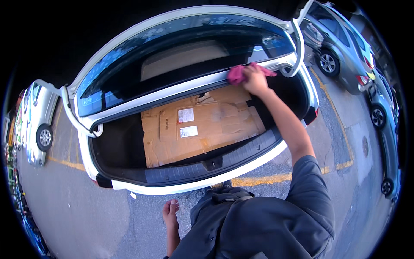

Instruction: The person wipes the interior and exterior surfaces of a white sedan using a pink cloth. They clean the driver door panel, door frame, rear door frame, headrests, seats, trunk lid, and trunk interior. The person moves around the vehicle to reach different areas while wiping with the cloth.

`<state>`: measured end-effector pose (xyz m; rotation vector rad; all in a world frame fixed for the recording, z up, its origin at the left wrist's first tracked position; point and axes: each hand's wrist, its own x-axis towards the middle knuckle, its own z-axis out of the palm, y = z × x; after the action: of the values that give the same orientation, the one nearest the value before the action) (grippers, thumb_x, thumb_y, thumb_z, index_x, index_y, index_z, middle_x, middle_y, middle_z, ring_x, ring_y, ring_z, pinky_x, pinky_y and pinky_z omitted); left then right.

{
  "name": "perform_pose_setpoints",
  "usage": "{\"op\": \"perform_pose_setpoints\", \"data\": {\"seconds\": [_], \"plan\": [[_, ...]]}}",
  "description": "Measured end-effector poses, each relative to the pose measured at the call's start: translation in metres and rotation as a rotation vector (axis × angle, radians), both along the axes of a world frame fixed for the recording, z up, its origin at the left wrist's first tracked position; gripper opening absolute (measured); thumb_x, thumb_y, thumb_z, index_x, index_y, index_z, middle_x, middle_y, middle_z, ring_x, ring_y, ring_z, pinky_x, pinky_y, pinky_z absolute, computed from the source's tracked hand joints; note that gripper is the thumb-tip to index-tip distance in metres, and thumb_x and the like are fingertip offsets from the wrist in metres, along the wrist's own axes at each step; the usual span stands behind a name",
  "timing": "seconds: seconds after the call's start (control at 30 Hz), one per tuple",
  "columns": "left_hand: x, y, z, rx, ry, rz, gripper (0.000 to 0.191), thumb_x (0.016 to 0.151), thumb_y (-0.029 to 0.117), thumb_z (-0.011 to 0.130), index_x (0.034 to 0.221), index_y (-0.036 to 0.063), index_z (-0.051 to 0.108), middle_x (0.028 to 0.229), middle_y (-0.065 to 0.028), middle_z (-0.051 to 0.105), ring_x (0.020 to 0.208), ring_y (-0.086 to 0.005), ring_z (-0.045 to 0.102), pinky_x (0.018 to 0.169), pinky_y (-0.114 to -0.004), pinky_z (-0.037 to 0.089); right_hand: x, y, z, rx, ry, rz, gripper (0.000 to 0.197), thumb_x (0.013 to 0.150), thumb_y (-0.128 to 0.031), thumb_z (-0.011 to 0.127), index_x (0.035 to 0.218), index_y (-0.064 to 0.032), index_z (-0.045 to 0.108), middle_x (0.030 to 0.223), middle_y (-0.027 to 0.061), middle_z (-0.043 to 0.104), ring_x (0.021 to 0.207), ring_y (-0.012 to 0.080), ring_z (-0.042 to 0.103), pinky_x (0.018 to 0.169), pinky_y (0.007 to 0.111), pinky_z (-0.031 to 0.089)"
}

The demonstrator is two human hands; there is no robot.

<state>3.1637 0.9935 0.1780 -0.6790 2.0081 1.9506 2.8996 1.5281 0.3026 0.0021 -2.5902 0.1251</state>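
Before me is a white car with its boot raised, the white trunk sill (181, 190) nearest to me. My right hand (255, 79) grips a pink cloth (236, 75) on the body strip under the rear window (190, 61), near the right hinge arm (298, 51). Flattened cardboard (210, 119) with two white labels lies on the dark trunk floor. Down at my left side hangs my left hand (171, 208), with nothing in it and its fingers loosely curled, clear of the car.
A silver car (42, 119) is parked to the left and a grey car (343, 48) to the right, with another car (383, 119) farther right. Yellow lines (262, 180) mark the asphalt. The left hinge arm (72, 113) curves over the trunk's corner.
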Motion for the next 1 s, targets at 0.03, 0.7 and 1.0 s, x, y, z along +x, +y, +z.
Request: {"op": "perform_pose_setpoints", "data": {"seconds": [0.03, 0.7, 1.0], "plan": [[-0.014, 0.001, 0.0, 0.005, 0.046, -0.085, 0.027, 0.092, 0.025, 0.059, 0.102, 0.0, 0.061, 0.096, -0.0076, 0.065, 0.083, -0.0143, 0.06, 0.075, -0.027, 0.047, -0.003, -0.03, 0.0, 0.007, -0.021, 0.043, 0.034, 0.07, -0.014, 0.061, 0.103, -0.01, 0.063, 0.11, 0.01, 0.059, 0.109, 0.0356, 0.051, 0.092, 0.048, 0.042], [0.027, 0.15, 0.037, -0.143, 0.133, 0.15, 0.025, 0.09, 0.024, 0.06, 0.101, 0.002, 0.061, 0.096, -0.0092, 0.065, 0.085, -0.0158, 0.061, 0.075, -0.028, 0.048, -0.012, 0.204, -0.022, -0.394, 0.274, -0.635, 0.031, 0.082, -0.027, 0.054, 0.107, -0.0166, 0.068, 0.11, 0.0134, 0.059, 0.106, 0.0417, 0.05, 0.09, 0.049, 0.043], [0.051, 0.28, 0.06, -0.111, 0.154, -0.027, 0.023, 0.091, 0.022, 0.06, 0.1, 0.0009, 0.062, 0.098, -0.0095, 0.065, 0.088, -0.0166, 0.061, 0.079, -0.029, 0.047, 0.083, 0.228, -0.015, -1.925, 0.769, 0.147, 0.021, 0.087, -0.003, 0.057, 0.108, -0.0018, 0.06, 0.098, 0.0064, 0.063, 0.084, 0.0139, 0.061, 0.078, 0.027, 0.049]]}}
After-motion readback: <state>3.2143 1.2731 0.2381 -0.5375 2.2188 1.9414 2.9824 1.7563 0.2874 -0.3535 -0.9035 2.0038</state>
